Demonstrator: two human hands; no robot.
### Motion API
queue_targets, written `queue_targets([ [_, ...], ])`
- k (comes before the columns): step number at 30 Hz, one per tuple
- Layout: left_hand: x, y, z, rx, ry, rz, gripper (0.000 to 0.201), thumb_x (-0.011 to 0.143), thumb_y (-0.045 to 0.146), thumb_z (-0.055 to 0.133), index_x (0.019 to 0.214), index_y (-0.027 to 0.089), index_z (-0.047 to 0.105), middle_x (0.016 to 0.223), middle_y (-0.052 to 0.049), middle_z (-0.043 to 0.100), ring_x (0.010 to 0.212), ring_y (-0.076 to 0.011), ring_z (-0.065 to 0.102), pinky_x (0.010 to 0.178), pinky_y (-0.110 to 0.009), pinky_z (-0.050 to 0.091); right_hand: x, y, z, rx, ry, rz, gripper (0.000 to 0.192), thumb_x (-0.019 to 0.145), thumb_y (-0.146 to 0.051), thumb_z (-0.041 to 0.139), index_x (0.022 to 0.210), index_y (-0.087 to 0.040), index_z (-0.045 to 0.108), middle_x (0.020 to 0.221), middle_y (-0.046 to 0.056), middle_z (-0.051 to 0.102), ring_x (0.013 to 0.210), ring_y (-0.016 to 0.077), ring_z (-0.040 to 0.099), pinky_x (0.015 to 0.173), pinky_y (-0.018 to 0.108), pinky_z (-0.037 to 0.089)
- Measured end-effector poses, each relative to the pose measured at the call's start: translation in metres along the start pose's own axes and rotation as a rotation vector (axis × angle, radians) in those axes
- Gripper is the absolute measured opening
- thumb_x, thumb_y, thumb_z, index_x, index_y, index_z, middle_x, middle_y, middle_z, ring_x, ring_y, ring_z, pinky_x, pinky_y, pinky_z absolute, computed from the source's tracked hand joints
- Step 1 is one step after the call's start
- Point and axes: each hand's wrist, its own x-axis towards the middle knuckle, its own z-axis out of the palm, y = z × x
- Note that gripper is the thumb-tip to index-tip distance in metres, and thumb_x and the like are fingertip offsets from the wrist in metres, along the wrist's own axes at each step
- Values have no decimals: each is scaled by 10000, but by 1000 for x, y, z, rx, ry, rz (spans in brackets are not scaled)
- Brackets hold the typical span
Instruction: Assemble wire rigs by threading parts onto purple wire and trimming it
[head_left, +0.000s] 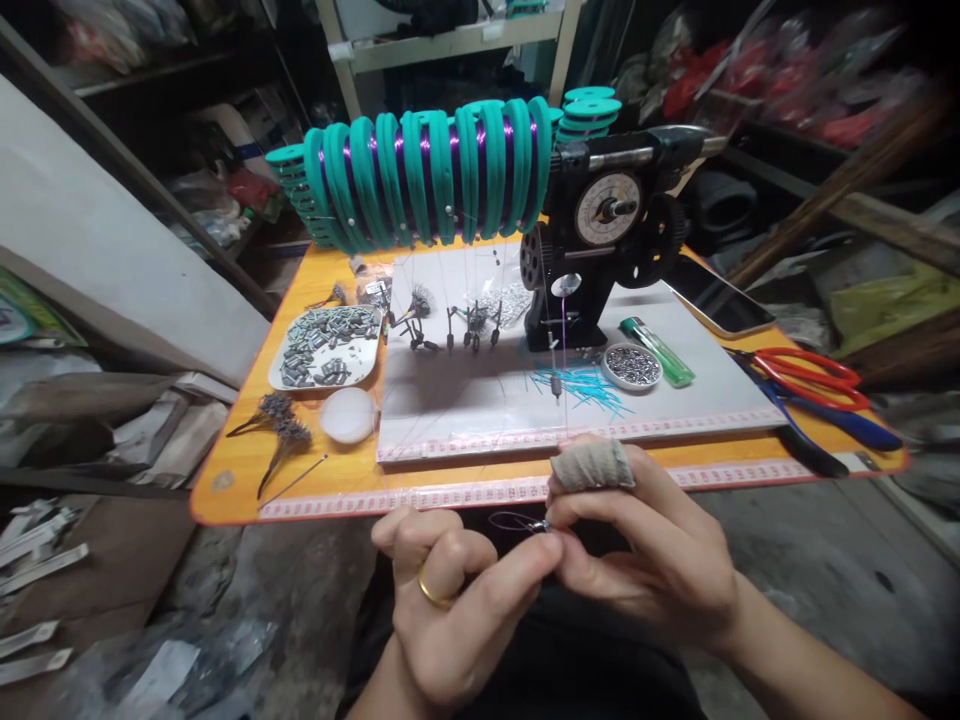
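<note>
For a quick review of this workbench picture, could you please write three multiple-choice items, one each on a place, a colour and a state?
1. Where do the red-handled scissors lie?
A. At the table's right end
B. On the tray of metal pieces
C. On the floor

2. What colour is the lighter?
A. Red
B. Green
C. White

3. How does the right hand stand?
A. Flat on the table
B. Gripping the scissors
C. Pinching a small thread loop together with the left hand

Answers: 1 A, the scissors rest on the orange table by its right edge; 2 B, its body is translucent green; 3 C, both hands' fingertips meet at the loop, below the table edge.
</note>
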Motion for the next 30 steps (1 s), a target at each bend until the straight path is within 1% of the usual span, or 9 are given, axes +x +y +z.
queue_targets([
  [5,-2,0,13,-202,125,-79,298,821,12,658,1040,204,722,681,15,426,747,-147,423,723,-311,361,0,3,-3,31,27,1,187,755,-28,630,858,-180,598,829,49,592,771,165,614,664,274,534],
  [8,-1,0,21,-468,176,-273,205,844,35,644,941,204,708,869,-27,481,866,-149,495,771,-293,437,1,4,-1,76,13,20,180,750,-22,625,845,-171,593,821,44,581,768,153,602,680,274,530],
  [10,1,1,25,-707,137,-445,140,883,77,613,886,208,664,1000,-47,545,958,-153,542,803,-277,470,2,5,-1,112,5,43,159,756,-34,619,835,-170,590,813,39,569,755,146,593,674,277,520],
  [12,5,1,27,-930,83,-557,114,916,114,581,872,209,628,966,-41,595,940,-147,566,797,-267,481,4,5,-1,158,-2,58,145,761,-43,606,828,-170,586,816,37,561,751,141,583,671,278,512],
  [15,9,1,28,-1109,58,-605,101,934,142,565,871,198,620,804,-16,568,824,-128,545,760,-257,466,6,4,-3,215,-24,70,138,768,-46,587,825,-171,577,820,35,550,764,138,566,675,272,500],
  [20,9,-4,24,-1100,52,-544,97,927,146,578,865,191,636,802,-13,558,816,-125,526,745,-255,447,9,-2,-5,245,-167,9,137,796,-58,597,866,-172,571,864,46,560,864,154,578,751,266,504],
  [24,6,-11,15,-993,47,-451,111,893,103,616,894,193,682,785,-13,571,806,-129,525,740,-265,444,9,-9,2,212,-160,-27,148,797,-31,575,868,-162,573,852,62,562,891,179,577,772,294,508],
  [27,2,-16,9,-946,101,-445,160,876,86,633,945,208,710,782,-14,569,794,-131,529,715,-265,446,10,-16,10,237,-156,-12,136,796,-25,563,845,-150,582,838,64,559,858,174,562,748,297,503],
  [30,-5,-16,3,-937,206,-470,179,885,85,614,972,215,701,761,-12,547,777,-135,524,704,-274,450,10,-25,19,256,-179,28,101,814,-47,563,831,-144,585,824,61,550,799,158,532,699,286,491],
])
